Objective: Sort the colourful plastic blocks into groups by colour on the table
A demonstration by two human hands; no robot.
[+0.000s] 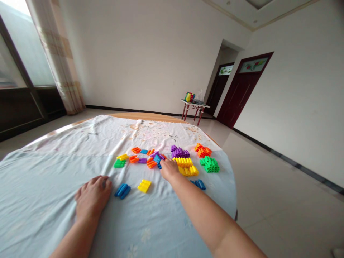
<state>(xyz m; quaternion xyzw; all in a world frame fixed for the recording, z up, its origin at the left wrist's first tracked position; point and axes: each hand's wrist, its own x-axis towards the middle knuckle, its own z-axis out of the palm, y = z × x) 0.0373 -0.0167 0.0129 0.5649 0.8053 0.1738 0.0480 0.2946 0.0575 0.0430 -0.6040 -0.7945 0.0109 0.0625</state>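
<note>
My right hand (169, 168) reaches forward over a table covered by a pale blue cloth (53, 186); its fingers close on a blue block (158, 159) among scattered orange, purple and blue blocks (142, 156). My left hand (92, 197) rests on the cloth with fingers curled down, holding nothing, just left of a loose blue block (122, 190). A yellow block (144, 185) lies between my hands. Sorted piles sit to the right: purple (179, 152), orange (202, 150), yellow (186, 166), green (210, 164). Another blue block (198, 184) lies beside my right forearm.
A green block (119, 163) and a yellow block (122, 156) lie at the left of the scatter. The round table's edge (231, 186) drops off to the right. A small red-legged side table (194, 107) with bags stands near dark doors (242, 89).
</note>
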